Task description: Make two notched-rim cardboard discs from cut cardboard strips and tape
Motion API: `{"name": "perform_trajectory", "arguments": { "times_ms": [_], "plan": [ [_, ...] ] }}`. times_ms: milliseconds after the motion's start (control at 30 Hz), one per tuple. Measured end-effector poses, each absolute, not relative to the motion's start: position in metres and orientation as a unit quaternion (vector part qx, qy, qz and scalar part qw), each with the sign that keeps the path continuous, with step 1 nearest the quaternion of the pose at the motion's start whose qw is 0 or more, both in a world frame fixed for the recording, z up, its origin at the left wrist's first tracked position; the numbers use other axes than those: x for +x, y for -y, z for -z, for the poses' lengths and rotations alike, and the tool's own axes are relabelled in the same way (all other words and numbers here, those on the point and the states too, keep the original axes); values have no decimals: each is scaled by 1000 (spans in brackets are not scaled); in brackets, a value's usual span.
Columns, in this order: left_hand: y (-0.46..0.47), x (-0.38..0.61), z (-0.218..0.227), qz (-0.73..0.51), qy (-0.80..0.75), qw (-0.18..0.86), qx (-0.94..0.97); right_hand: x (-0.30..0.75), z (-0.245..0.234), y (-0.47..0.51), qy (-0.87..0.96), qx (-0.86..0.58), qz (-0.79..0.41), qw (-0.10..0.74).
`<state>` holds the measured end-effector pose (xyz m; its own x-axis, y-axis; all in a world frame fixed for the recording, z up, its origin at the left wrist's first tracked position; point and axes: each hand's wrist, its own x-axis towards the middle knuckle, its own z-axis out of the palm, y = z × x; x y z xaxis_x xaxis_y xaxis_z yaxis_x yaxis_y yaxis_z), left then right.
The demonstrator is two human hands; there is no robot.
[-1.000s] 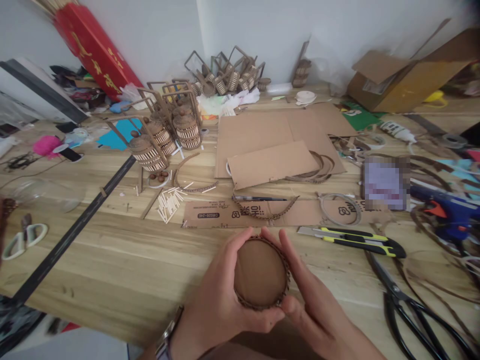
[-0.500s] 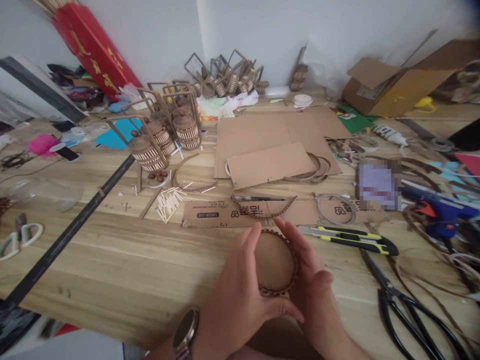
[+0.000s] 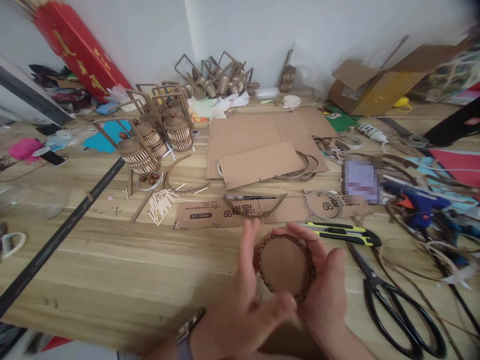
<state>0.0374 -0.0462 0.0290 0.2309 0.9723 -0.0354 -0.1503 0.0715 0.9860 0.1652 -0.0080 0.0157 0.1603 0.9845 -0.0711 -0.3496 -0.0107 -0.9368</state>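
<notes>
Pale, streaked wood forms the broad tabletop [image 3: 112, 265], with a flat brown cardboard sheet [image 3: 243, 132] lying toward the back. Nearer is a long brown cardboard strip printed in black [image 3: 204, 212]; at right lie large metal scissors with looped black handles [image 3: 403, 315]. Front and centre, the right hand [image 3: 326, 285] curls around the far and right sides of a round brown cardboard disc [image 3: 287, 265], holding it. The left hand [image 3: 255, 310] is spread wide at the disc's left, fingers straight, thumb reaching toward the near edge; whether it touches is unclear. The disc looks light, fairly stiff across its face and dry, not slippery. Its thin, dark, ridged rim [image 3: 263, 274] seems likelier to crush or peel, so light fingertips spread around opposite sides should suit it best.
</notes>
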Motion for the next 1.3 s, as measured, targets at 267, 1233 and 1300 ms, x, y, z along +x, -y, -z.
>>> {"name": "perform_trajectory", "arguments": {
  "times_ms": [267, 1233, 1300],
  "plan": [
    [25, 50, -33, -467, -505, 670, 279, 162, -2, 24, 512, -430, -466, 579],
    [23, 62, -32, -556, -491, 648, 171, 159, 3, 15, 435, -424, -509, 610],
    [28, 65, -28, -542, -473, 660, 217, 159, 0, 16, 415, -459, -501, 605]
  ]
}}
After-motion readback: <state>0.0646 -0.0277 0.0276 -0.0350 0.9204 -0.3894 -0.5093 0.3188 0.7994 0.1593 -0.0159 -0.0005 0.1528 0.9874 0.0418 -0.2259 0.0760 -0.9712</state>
